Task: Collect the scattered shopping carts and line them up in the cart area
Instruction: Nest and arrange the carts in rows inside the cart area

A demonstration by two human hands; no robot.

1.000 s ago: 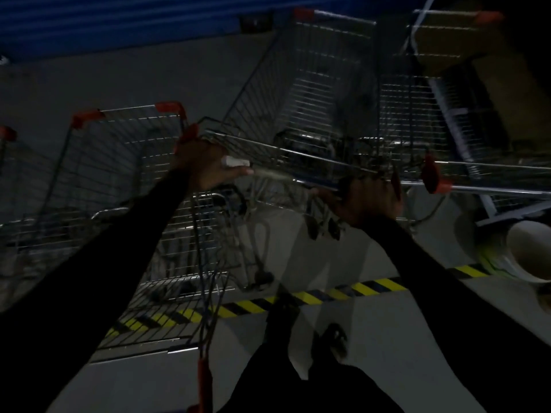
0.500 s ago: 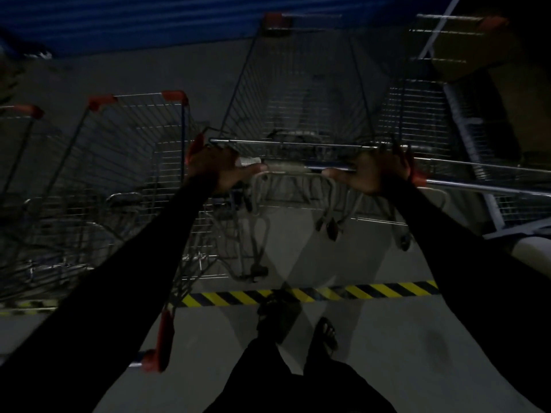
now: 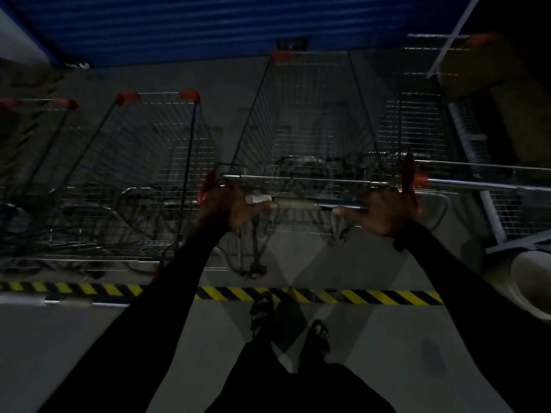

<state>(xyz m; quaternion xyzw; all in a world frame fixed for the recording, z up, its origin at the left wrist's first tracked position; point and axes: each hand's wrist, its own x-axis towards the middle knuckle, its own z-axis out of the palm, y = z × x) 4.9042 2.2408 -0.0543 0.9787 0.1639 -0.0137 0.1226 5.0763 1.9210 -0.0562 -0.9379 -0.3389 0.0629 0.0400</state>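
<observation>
Because I steer from both ends: my left hand (image 3: 231, 205) and right hand (image 3: 384, 211) grip the handle bar (image 3: 301, 202).
Cart (image 3: 304, 129): beyond the striped line (image 3: 357, 296), between 2 parked carts (image 3: 149, 162), to line up.

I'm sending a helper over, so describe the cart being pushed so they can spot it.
Look past the yellow-and-black floor stripe toward the blue shutter. In the row of wire carts, it is the cart with both hands on its handle, left hand and right hand.

Both hands (image 3: 235, 205) (image 3: 384, 211) gripping cart handle (image 3: 301, 202), parked carts (image 3: 143, 174) alongside
</observation>
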